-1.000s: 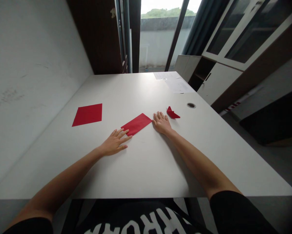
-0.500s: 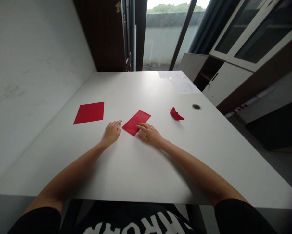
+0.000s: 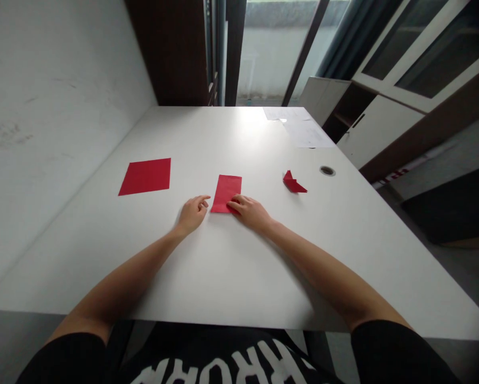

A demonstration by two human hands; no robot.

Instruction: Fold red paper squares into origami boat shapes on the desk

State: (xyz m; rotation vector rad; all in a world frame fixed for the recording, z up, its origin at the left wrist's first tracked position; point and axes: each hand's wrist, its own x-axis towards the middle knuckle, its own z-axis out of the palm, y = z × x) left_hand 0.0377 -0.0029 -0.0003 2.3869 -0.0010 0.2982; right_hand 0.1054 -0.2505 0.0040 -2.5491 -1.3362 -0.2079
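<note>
Head camera view: nearest, on the near side of the folded red paper [image 3: 228,189], is a black shirt [image 3: 207,346] with white lettering, at the edge of the white bench [image 3: 231,277]. The folded red paper lies flat on the bench between the two hands, a narrow strip turned up along its near edge. Just left of the folded red paper, the left hand [image 3: 193,213] is loosely open and holds nothing, its index finger reaching toward the paper and the others half curled. At the paper's near right corner, the right hand [image 3: 252,212] lays bent fingers on top; whether it grips the corner or only presses, I cannot tell, as its thumb is hidden.

Left of the folded red paper and well apart lies a flat red sheet [image 3: 145,177]; to its right sits a small folded red piece [image 3: 294,184], points raised. Further right of the paper is a round hole [image 3: 327,170] in the bench, and beyond lie white papers [image 3: 309,133].

Far beyond the folded red paper, to the right, stands a cabinet [image 3: 379,130]. Its open compartment [image 3: 357,101] shows a shelf, and its glass doors [image 3: 439,58] look dark; their contents cannot be made out.
</note>
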